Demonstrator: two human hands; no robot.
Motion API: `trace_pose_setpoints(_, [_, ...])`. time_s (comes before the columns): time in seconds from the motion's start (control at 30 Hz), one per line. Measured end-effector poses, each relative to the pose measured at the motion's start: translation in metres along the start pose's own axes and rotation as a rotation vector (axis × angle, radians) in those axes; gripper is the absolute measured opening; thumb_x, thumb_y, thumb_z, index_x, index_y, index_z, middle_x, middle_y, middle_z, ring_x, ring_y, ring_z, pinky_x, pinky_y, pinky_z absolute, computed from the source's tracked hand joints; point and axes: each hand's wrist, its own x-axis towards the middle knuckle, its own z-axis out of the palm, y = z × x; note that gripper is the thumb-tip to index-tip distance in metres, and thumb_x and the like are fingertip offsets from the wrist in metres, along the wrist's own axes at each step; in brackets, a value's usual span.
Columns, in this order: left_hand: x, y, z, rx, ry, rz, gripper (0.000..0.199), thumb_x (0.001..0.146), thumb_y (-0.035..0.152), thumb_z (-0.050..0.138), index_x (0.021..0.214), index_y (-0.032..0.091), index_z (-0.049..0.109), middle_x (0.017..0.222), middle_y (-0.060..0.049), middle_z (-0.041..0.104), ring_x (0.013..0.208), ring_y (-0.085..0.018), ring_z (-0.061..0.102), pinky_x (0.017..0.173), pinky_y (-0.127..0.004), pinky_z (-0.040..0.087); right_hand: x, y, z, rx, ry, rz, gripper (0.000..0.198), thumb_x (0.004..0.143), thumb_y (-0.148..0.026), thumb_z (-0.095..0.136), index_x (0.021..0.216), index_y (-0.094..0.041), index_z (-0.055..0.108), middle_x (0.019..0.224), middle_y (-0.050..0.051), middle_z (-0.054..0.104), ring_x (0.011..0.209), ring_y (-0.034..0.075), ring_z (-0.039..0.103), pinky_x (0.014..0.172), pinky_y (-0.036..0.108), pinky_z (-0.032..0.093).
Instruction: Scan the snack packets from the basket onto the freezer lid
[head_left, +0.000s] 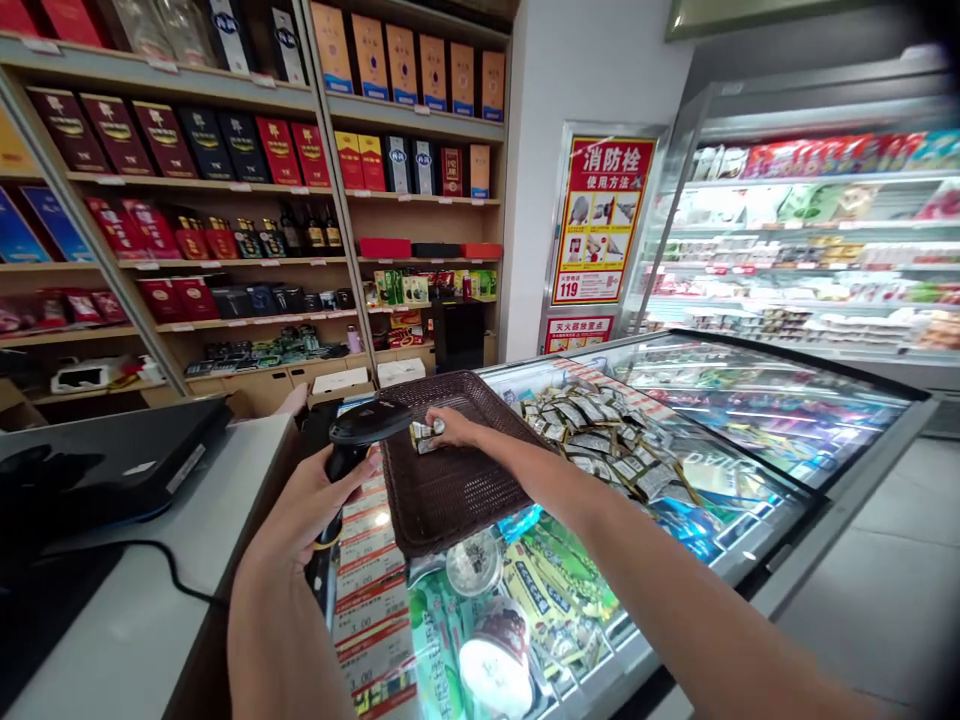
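Observation:
My left hand (pixel 304 505) is wrapped round the handle of a black barcode scanner (pixel 367 420), whose head leans over the left rim of a dark brown woven basket (pixel 472 510). Above the far part of that basket, my right hand (pixel 454 428) pinches a small white-and-gold packet (pixel 421 437) close to the scanner's head. To the right of the basket lies a heap of similar small packets (pixel 592 425) on the freezer's glass top. The basket rests on the glass too, and nothing else shows inside it.
Wrapped ice creams and tubs (pixel 499 650) show in the chest freezer (pixel 795 550). A white counter (pixel 157 580) on the left carries a black device (pixel 135 460) and a cable (pixel 176 570). Shelves of boxed bottles (pixel 217 140) stand behind; a lit refrigerated display (pixel 810 230) is at right.

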Motion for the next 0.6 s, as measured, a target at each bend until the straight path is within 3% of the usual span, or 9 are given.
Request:
trace_pose_setpoints(0.13, [-0.005,0.011,0.009,-0.018,-0.038,0.020,0.055,0.054,0.059,0.089,0.079,0.021,0.058,0.058,0.006,0.053,0.053,-0.012,0.045,0.048,-0.022,0.033,-0.040,-0.015,-0.026,0.237,0.224,0.018,0.041,0.065,-0.038,0.087,0.093,-0.022,0.060,0.089,-0.004,0.062,0.084,0.015,0.054,0.074,0.023,0.040])
trace_pose_setpoints(0.3, [-0.007,0.023,0.020,0.022,-0.091,0.045,0.056,0.053,0.058,0.089,0.080,0.019,0.061,0.056,0.006,0.052,0.054,-0.011,0.042,0.049,-0.022,0.030,-0.118,-0.030,-0.057,0.579,0.537,0.053,0.040,0.086,-0.061,0.061,0.099,-0.023,0.066,0.074,-0.003,0.058,0.068,0.015,0.051,0.064,0.025,0.041])
trace_pose_setpoints(0.43, [-0.007,0.030,0.029,0.052,-0.147,0.073,0.058,0.053,0.061,0.087,0.085,0.017,0.066,0.061,0.003,0.057,0.058,-0.013,0.047,0.051,-0.022,0.031,-0.175,-0.026,-0.060,0.838,0.759,0.101,0.064,0.069,-0.058,0.079,0.120,-0.024,0.059,0.079,-0.002,0.065,0.070,0.018,0.060,0.065,0.029,0.050])
trace_pose_setpoints(0.5, [-0.008,0.034,0.034,0.066,-0.158,0.079,0.061,0.054,0.061,0.087,0.090,0.016,0.069,0.068,0.001,0.062,0.062,-0.014,0.050,0.053,-0.023,0.035,-0.193,-0.020,-0.058,0.907,0.829,0.177,0.061,0.062,-0.059,0.083,0.107,-0.022,0.062,0.077,-0.001,0.065,0.069,0.019,0.061,0.066,0.031,0.051])
trace_pose_setpoints(0.6, [-0.007,0.038,0.043,0.080,-0.182,0.073,0.063,0.052,0.063,0.086,0.091,0.016,0.070,0.073,0.000,0.065,0.064,-0.014,0.051,0.057,-0.024,0.040,-0.206,-0.009,-0.058,0.928,0.868,0.242,0.050,0.065,-0.065,0.078,0.080,-0.021,0.059,0.069,-0.002,0.058,0.063,0.015,0.053,0.061,0.029,0.046])
